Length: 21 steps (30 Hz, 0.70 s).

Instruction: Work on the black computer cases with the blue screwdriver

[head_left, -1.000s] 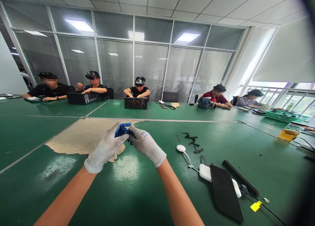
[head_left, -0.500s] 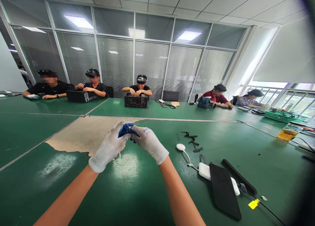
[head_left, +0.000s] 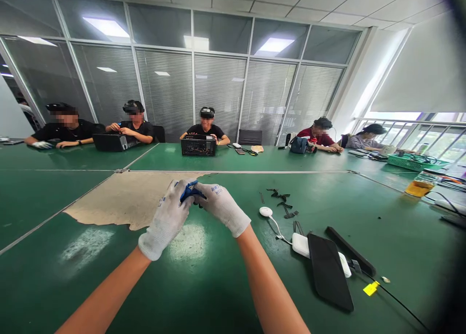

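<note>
- Near the middle of what I see from far off, my left hand (head_left: 171,210) and my right hand (head_left: 222,205) meet above the green table (head_left: 218,285).
- Both wear white gloves with blue on the fingers (head_left: 188,192). The fingers curl in and touch, with hardly any gap. I cannot tell if they pinch something small, because they hide what is between them.
- At 3 o'clock from my hands, thin black strips (head_left: 280,196) lie in a loose bunch, apart from my gloves.
- Just beside the strips, a round white puck (head_left: 265,211) lies on the table.
- At 4 o'clock, a black phone (head_left: 329,271) lies across a white block (head_left: 300,244). A black bar (head_left: 351,251) is just past it.
- Farther out at 4 o'clock, I see a yellow tag (head_left: 371,289) on a black cord.
- At 9 o'clock, a big tan patch (head_left: 105,198) has a ragged edge.
- At 12 o'clock, across the table, a person (head_left: 206,129) has a hand at a black box (head_left: 198,146).
</note>
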Motion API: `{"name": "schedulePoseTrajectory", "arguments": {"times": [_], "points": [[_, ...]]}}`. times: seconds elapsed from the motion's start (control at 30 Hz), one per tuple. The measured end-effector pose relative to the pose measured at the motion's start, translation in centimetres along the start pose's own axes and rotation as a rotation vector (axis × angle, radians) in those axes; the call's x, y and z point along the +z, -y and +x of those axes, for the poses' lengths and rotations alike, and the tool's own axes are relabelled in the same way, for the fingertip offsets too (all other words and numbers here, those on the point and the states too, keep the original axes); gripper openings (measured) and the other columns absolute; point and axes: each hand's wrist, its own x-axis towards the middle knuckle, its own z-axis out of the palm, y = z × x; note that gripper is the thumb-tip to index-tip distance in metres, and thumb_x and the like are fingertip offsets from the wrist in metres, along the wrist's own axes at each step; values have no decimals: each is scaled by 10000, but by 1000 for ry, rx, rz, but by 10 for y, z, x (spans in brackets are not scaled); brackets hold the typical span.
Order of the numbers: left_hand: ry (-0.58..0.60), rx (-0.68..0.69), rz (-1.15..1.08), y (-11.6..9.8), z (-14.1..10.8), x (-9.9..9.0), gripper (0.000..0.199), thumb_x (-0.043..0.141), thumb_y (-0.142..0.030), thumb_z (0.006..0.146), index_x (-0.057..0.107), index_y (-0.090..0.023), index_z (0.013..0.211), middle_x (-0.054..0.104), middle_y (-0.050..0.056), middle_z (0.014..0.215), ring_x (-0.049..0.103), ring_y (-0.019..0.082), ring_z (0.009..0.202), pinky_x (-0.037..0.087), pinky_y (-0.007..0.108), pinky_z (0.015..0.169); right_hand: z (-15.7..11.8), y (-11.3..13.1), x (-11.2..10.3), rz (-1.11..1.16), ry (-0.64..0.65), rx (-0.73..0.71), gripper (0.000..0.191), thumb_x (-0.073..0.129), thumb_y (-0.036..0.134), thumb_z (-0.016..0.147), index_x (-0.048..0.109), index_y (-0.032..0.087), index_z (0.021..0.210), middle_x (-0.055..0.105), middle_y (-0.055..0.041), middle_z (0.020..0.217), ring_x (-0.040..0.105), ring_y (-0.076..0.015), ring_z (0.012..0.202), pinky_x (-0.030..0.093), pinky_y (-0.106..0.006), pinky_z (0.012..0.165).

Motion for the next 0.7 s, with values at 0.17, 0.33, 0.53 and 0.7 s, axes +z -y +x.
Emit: {"name": "schedulePoseTrajectory", "arguments": {"times": [0.17, 0.33, 0.53, 0.7], "points": [[-36, -34, -81, -6, -2, -6, 290, 457, -367, 998, 597, -253, 1225, 608, 79, 1129, 627, 251, 997, 550, 413, 840, 0, 6, -1, 390, 0, 17, 95, 565, 215, 996, 652, 208, 961, 645, 30, 777, 562, -102, 645, 433, -212, 640], [-158, -50, -192, -12, -3, -13, 279, 481, -440, 1014, 627, -271, 1181, 643, 70, 1140, 654, 252, 1020, 568, 415, 883, 2, 19, 6, 656, -49, 58, 211, 552, 365, 993, 585, 204, 860, 606, 37, 726, 554, -98, 591, 477, -210, 572], [-202, -89, -119, -13, -3, -12, 292, 444, -348, 1027, 602, -263, 1257, 605, 99, 1225, 646, 272, 1070, 567, 426, 906, 13, 20, 37, 699, -188, 53, 264, 527, 435, 973, 607, 190, 917, 633, 12, 831, 578, -130, 757, 503, -232, 717], [-116, 11, -150, -16, -3, -12, 249, 461, -300, 1015, 618, -241, 1200, 598, 106, 1211, 619, 263, 1104, 518, 431, 1011, 33, -14, 55, 346, -266, 104, 353, 347, 301, 1018, 658, 151, 1092, 687, -56, 1056, 609, -172, 961, 497, -264, 879]]}}
